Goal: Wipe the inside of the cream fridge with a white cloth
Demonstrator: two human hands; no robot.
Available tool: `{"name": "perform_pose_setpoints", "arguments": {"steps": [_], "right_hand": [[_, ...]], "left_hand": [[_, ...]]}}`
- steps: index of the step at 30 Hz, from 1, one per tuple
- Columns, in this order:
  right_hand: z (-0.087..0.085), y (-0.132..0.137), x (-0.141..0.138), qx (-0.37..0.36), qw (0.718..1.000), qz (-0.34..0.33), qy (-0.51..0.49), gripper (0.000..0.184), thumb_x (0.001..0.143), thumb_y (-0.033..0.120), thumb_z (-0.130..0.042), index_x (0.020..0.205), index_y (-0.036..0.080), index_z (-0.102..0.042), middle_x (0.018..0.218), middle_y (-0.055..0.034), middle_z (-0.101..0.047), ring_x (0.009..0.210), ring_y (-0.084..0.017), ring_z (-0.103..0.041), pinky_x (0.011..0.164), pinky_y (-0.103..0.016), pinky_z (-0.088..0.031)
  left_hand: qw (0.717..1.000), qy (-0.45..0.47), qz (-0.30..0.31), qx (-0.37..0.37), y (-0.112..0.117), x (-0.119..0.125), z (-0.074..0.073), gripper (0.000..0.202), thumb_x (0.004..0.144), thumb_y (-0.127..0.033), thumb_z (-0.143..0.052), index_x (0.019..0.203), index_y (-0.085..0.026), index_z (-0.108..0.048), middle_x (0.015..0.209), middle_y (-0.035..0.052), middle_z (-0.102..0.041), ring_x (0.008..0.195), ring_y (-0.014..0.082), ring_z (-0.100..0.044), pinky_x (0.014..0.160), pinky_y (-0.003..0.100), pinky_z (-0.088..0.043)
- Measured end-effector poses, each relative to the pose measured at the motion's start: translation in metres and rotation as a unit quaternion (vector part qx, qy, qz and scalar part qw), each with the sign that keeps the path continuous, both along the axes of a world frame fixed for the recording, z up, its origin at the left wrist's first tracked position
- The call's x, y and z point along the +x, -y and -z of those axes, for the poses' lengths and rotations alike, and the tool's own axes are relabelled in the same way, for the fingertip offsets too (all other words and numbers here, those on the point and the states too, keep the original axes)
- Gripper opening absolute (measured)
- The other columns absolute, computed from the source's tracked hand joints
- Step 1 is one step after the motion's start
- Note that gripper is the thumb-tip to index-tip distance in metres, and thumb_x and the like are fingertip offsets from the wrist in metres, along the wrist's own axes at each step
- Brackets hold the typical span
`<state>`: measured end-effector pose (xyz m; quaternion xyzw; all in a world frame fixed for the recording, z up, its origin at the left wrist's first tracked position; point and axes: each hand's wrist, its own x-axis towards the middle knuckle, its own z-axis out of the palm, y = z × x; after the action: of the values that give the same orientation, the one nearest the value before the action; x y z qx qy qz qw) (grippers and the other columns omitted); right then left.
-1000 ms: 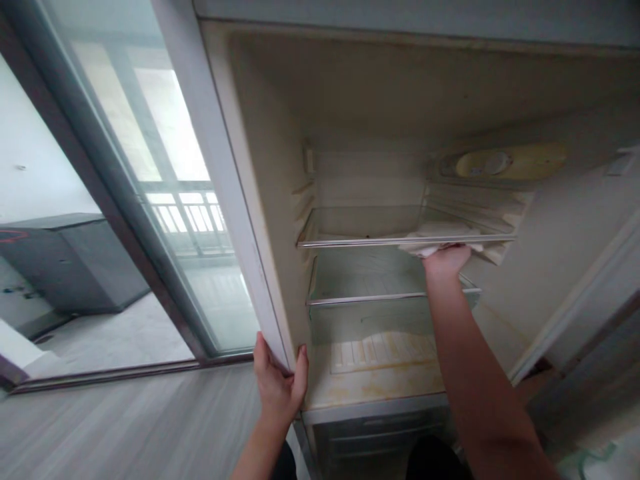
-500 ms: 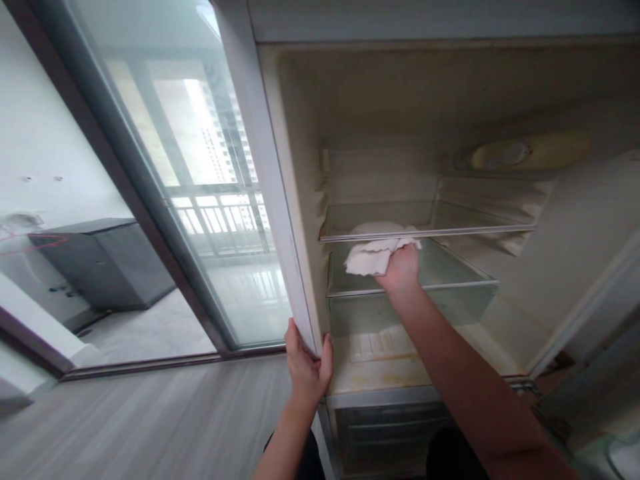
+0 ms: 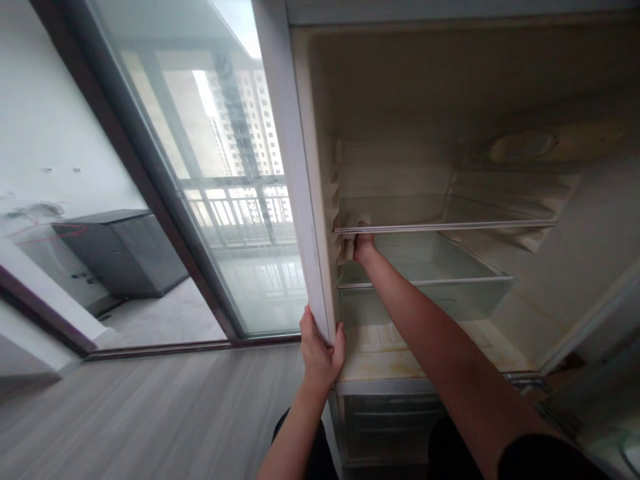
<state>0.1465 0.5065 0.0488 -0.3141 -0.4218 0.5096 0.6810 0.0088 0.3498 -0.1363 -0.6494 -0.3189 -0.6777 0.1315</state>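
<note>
Open fridge, both hands on it: the left clamps the side wall, the right holds a cloth inside.

Left hand [image 3: 323, 353], 6 o'clock in the view: fingers curled tight round the front edge of the fridge side wall [image 3: 300, 200], thumb on the inner face and the rest on the outer. The right forearm runs up from 5 o'clock to the right hand [image 3: 363, 245] just past centre. That hand is closed on a bunched white cloth [image 3: 347, 248], fingertips mostly hidden. The cloth sits at 9 o'clock of the hand, pressed to the inner left wall between the lower glass shelf [image 3: 425, 283] and the upper glass shelf [image 3: 445, 227], touching the upper shelf's near-left corner. Farther in, at 2 o'clock, a yellowed dial housing [image 3: 525, 143]. Outside at 9 o'clock are a sliding glass door [image 3: 200, 200] and a grey cabinet [image 3: 120, 250] behind it.
</note>
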Motion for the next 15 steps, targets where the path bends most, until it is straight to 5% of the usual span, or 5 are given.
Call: {"name": "perform_pose_setpoints", "arguments": {"steps": [4, 8, 11, 15], "right_hand": [[0.019, 0.008, 0.006, -0.012, 1.000, -0.027, 0.000, 0.031, 0.094, 0.041, -0.039, 0.090, 0.021, -0.063, 0.094, -0.0070, -0.073, 0.093, -0.021, -0.068, 0.083, -0.034, -0.057], [0.027, 0.032, 0.020, 0.013, 0.970, 0.043, 0.240, 0.026, 0.093, 0.027, -0.040, 0.076, 0.020, -0.058, 0.075, -0.0036, -0.064, 0.079, -0.019, -0.062, 0.076, -0.029, -0.051], [0.031, 0.052, 0.029, 0.129, 0.871, 0.086, 0.467, 0.027, 0.098, 0.025, -0.039, 0.082, 0.017, -0.060, 0.083, -0.0060, -0.065, 0.081, -0.019, -0.060, 0.081, -0.031, -0.049], [0.048, 0.068, 0.026, 0.214, 0.654, 0.061, 0.723, 0.024, 0.097, 0.015, -0.044, 0.091, 0.011, -0.067, 0.096, -0.0153, -0.068, 0.090, -0.022, -0.062, 0.088, -0.035, -0.049]], "left_hand": [[1.000, -0.006, 0.007, 0.004, 0.000, 0.000, -0.001, 0.096, 0.087, -0.015, -0.072, 0.164, -0.016, -0.015, 0.159, 0.0235, -0.038, 0.150, 0.0288, -0.040, 0.121, 0.042, -0.039], [1.000, -0.004, -0.008, 0.001, 0.002, 0.000, -0.004, 0.094, 0.088, -0.018, -0.072, 0.163, -0.017, -0.017, 0.159, 0.0237, -0.039, 0.147, 0.0303, -0.044, 0.119, 0.044, -0.042], [1.000, -0.002, -0.017, -0.003, 0.004, 0.001, -0.008, 0.093, 0.088, -0.019, -0.073, 0.163, -0.017, -0.018, 0.157, 0.0233, -0.041, 0.144, 0.0301, -0.047, 0.117, 0.042, -0.045], [1.000, 0.006, -0.008, -0.005, 0.004, 0.001, -0.009, 0.093, 0.086, -0.019, -0.074, 0.162, -0.017, -0.019, 0.151, 0.0219, -0.046, 0.140, 0.0278, -0.052, 0.114, 0.040, -0.047]]}}
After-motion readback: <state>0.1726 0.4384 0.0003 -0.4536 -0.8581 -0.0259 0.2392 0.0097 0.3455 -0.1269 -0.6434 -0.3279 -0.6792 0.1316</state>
